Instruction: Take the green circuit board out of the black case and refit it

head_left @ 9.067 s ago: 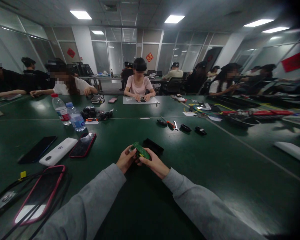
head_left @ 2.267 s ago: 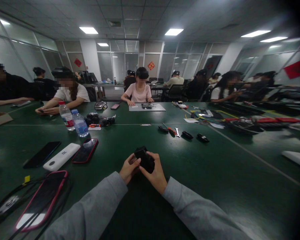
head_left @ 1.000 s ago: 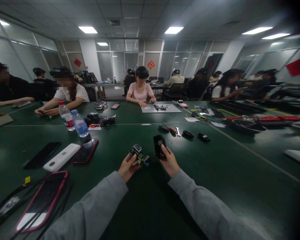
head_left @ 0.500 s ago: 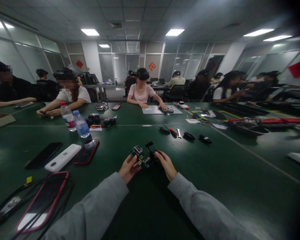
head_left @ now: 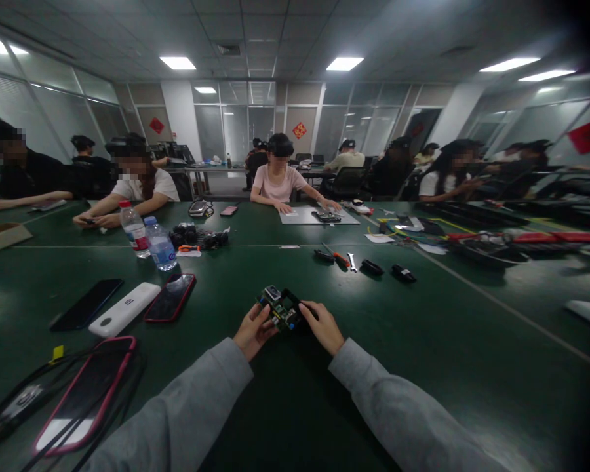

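My left hand (head_left: 254, 331) pinches a small green circuit board (head_left: 276, 305) with a square metal part on top, just above the green table (head_left: 423, 341). My right hand (head_left: 323, 324) holds a black plastic frame (head_left: 295, 303) against the right side of that board. Both hands meet at the middle of the view, fingers closed on their parts. Grey sleeves cover both forearms.
To the left lie a red phone (head_left: 170, 297), a white power bank (head_left: 124, 309), a black phone (head_left: 86, 313) and a pink-cased phone (head_left: 81, 393) with cables. Two water bottles (head_left: 152, 239) stand beyond. Small tools (head_left: 341, 259) lie ahead. Other people sit across the table.
My right hand has brought the black frame leftward and down onto the circuit board; a second ago it was held apart and upright. Earlier both hands held one closed black piece.
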Tool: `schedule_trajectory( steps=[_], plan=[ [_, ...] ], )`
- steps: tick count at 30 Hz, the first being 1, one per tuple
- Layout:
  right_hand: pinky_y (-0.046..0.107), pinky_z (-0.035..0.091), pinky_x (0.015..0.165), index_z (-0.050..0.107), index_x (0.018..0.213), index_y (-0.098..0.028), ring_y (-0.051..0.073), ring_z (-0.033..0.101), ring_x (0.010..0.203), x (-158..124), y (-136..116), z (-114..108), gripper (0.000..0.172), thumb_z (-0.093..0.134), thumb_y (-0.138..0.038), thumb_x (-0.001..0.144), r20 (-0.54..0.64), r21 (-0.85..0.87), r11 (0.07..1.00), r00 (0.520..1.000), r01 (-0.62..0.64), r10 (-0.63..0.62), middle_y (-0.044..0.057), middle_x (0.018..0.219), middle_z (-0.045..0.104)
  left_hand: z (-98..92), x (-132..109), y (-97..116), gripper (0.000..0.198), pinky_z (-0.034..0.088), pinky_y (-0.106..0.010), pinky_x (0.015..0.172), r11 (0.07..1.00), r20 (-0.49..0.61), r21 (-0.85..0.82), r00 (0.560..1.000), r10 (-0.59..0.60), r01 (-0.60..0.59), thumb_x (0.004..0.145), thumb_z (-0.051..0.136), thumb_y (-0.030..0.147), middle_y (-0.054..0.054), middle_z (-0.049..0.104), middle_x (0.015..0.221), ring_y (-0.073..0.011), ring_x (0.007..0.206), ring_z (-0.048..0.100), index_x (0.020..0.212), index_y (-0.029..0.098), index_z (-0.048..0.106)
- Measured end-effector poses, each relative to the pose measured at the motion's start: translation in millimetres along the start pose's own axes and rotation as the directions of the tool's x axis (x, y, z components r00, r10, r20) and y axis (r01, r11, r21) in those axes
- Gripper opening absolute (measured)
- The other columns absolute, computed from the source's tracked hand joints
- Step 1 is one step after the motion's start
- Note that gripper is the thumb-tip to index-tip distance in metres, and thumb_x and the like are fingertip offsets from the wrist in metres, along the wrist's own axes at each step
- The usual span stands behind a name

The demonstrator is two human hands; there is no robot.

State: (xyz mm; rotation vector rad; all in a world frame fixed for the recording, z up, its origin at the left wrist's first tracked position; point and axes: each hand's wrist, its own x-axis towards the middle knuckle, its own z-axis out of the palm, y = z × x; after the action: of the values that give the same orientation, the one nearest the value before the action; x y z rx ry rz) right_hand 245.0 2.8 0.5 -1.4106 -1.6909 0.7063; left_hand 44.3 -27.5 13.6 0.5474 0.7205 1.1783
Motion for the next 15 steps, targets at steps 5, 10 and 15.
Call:
schedule_trajectory(
  steps=[5,10,15],
  plan=[
    [0.038,0.040,0.088,0.063,0.102,-0.019,0.021,0.054,0.095,2.2,3.2,0.6,0.038,0.045,-0.046,0.082,-0.011,-0.024,1.000,1.000,0.005,-0.005,0.006,0.099,0.062,-0.3,-0.4,0.5,0.050,0.053,-0.022,0.060,1.000,-0.008,0.008,1.000,-0.010,0.010,0.069,0.069,0.030,-0.008,0.063,0.102,-0.0159,0.080,0.065,0.114,0.020,0.050],
    [0.038,0.042,0.084,0.063,0.101,-0.021,0.020,0.054,0.092,4.0,5.5,1.6,0.034,0.043,-0.043,0.083,-0.006,-0.052,0.998,0.999,0.043,-0.043,0.005,0.097,0.063,-0.5,1.2,-1.1,0.048,0.052,-0.020,0.057,1.000,0.003,-0.010,1.000,-0.004,0.004,0.067,0.071,0.030,-0.006,0.064,0.095,-0.0126,0.071,0.064,0.110,0.019,0.051],
    [0.042,0.040,0.088,0.057,0.107,-0.019,0.021,0.050,0.098,-0.1,-4.0,-1.6,0.033,0.041,-0.037,0.086,-0.138,-0.099,0.987,0.980,0.128,-0.141,0.008,0.102,0.058,1.1,0.3,-0.9,0.048,0.052,-0.022,0.060,1.000,0.001,-0.003,1.000,-0.002,0.002,0.066,0.072,0.029,-0.006,0.064,0.097,-0.0132,0.073,0.064,0.109,0.019,0.052]
  ],
)
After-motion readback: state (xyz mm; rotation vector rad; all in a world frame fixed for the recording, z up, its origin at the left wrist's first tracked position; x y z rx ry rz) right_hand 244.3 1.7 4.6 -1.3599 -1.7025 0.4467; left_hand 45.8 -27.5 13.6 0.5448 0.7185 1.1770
